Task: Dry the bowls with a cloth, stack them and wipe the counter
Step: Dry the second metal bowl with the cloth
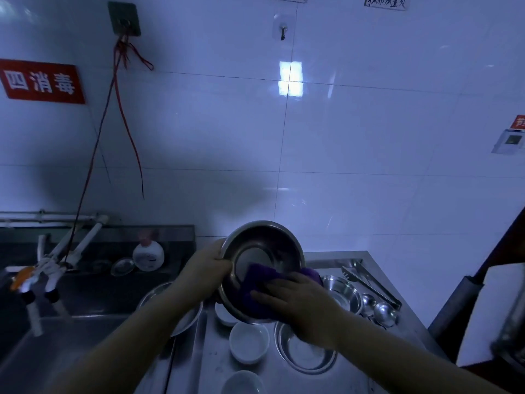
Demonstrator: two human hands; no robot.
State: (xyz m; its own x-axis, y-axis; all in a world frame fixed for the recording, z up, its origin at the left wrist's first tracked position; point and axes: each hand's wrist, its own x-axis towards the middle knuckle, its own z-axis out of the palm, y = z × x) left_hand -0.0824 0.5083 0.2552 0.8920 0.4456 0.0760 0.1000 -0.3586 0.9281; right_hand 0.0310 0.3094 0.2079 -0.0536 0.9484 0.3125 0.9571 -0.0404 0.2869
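Gripping the steel bowl by its rim, the left hand tilts it above the counter; the right hand presses a purple cloth inside, fingers spread flat.

I'm facing a white tiled wall in dim bluish light, 1 red sign at its left edge, 1 bare hook high up.
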